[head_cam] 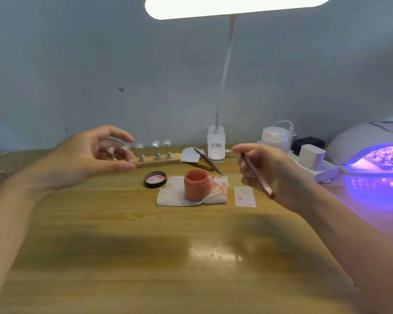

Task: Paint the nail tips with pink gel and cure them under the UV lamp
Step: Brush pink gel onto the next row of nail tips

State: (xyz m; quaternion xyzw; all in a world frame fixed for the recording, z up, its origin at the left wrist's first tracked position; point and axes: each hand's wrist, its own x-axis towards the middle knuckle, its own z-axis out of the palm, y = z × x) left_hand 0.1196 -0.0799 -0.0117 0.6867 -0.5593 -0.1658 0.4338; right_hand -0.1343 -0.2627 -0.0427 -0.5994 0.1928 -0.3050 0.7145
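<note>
From the head camera we see our left hand (86, 155) raised at the left end of a wooden strip (156, 162) that carries clear nail tips (155, 145) on little stands; thumb and fingers curve around that end, but blur keeps us from telling whether they touch it. Our right hand (266, 171) pinches a thin brush (258, 175), its handle slanting down toward us. Between the hands, on the wooden surface (145, 245), an open jar of pink gel (196, 184) stands on a stained paper towel (175, 196), its lid (155, 179) lying just to the left. At far right the UV lamp (372, 152) glows purple, with more tips inside.
</note>
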